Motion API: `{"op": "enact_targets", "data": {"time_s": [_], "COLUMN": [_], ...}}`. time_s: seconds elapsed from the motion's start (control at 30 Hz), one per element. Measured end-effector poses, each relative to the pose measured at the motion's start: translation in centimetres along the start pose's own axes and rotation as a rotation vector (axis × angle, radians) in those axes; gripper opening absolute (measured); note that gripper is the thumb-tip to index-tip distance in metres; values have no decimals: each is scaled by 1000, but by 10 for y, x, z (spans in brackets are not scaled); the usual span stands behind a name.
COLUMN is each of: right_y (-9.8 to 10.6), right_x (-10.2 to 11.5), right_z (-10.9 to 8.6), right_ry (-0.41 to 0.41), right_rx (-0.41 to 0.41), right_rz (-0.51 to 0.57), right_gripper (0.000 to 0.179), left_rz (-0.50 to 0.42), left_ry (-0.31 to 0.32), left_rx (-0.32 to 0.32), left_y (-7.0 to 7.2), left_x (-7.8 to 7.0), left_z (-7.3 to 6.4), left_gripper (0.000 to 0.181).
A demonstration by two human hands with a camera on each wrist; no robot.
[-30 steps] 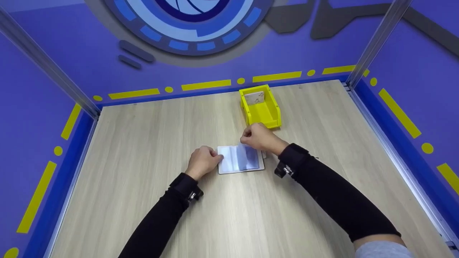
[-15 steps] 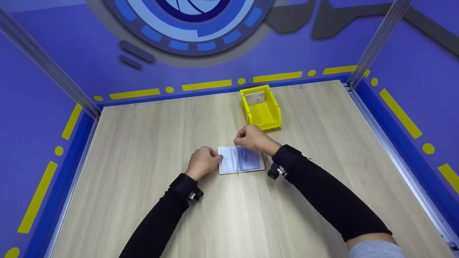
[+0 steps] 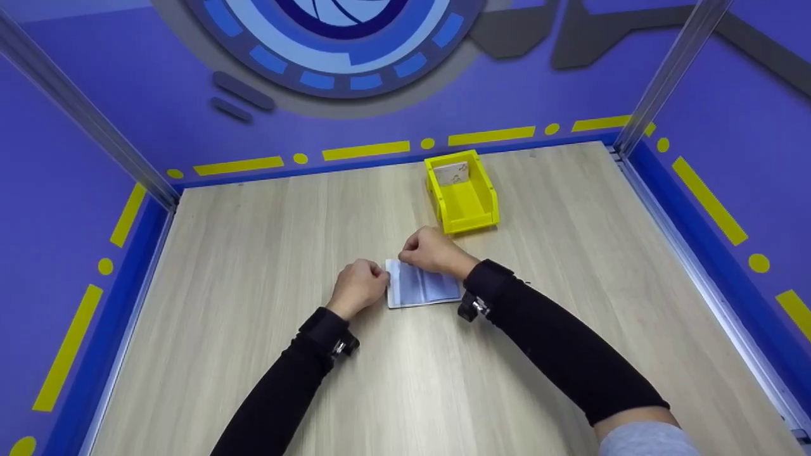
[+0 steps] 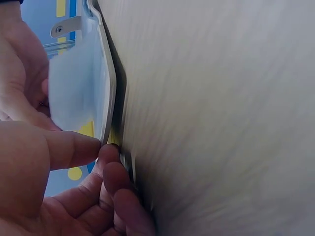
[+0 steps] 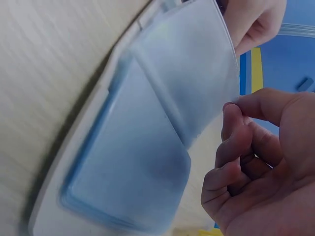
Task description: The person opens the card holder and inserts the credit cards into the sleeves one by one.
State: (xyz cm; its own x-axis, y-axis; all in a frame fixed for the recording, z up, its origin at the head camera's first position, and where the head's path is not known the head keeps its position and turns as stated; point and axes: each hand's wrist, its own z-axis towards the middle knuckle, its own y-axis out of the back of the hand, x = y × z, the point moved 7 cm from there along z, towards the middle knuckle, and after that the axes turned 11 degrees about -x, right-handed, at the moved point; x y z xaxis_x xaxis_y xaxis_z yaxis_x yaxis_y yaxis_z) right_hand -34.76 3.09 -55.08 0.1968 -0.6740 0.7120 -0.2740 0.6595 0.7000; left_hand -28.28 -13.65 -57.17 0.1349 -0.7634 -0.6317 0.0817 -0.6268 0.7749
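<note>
A card holder with a pale cover lies spread open on the table, its clear plastic sleeves showing. My left hand pinches the cover's left edge between thumb and forefinger. With thumb and forefinger my right hand grips the corner of a clear sleeve, which is lifted and bent over toward the left. More bluish sleeves lie stacked on the right side of the holder. A strap with a snap button sticks out past the cover in the left wrist view.
Just beyond my right hand stands a yellow open-front bin with a light patterned card leaning against its back wall. Blue-purple panels with metal corner posts enclose the wooden table.
My right hand has moved left and slightly toward me, turning the clear sleeve from the right side over toward the left cover. My left hand has stayed at the cover's edge.
</note>
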Motion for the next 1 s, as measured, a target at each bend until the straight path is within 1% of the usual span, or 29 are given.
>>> {"op": "enact_targets", "data": {"time_s": [0.2,0.37,0.53,0.6,0.77,0.9,1.0], "right_y": [-6,-5,-1,2,12,22,29], "right_x": [-1,-1,-5,-7,-10,-14,-16], "right_z": [0,-2,-6,-7,-10,-12,-14], "right_ry": [14,16,-22,-42,-55,-76,-66], "right_rx": [-14,-10,13,26,40,38,38], "right_rz": [-23,-25,-14,-8,-3,3,0], "right_gripper": [20,23,25,24,24,25,27], "left_rz": [-4,-2,-7,-7,-4,15,37], "left_ry": [-1,-7,-12,-14,-27,-28,-23], "left_rx": [6,5,5,2,-15,-12,-5], "left_y": [-2,-1,1,3,8,9,8], "left_x": [0,-1,-3,-4,-8,-9,-7], "left_z": [0,0,-2,-3,-5,-7,-8], "left_gripper": [26,28,33,33,30,35,40]}}
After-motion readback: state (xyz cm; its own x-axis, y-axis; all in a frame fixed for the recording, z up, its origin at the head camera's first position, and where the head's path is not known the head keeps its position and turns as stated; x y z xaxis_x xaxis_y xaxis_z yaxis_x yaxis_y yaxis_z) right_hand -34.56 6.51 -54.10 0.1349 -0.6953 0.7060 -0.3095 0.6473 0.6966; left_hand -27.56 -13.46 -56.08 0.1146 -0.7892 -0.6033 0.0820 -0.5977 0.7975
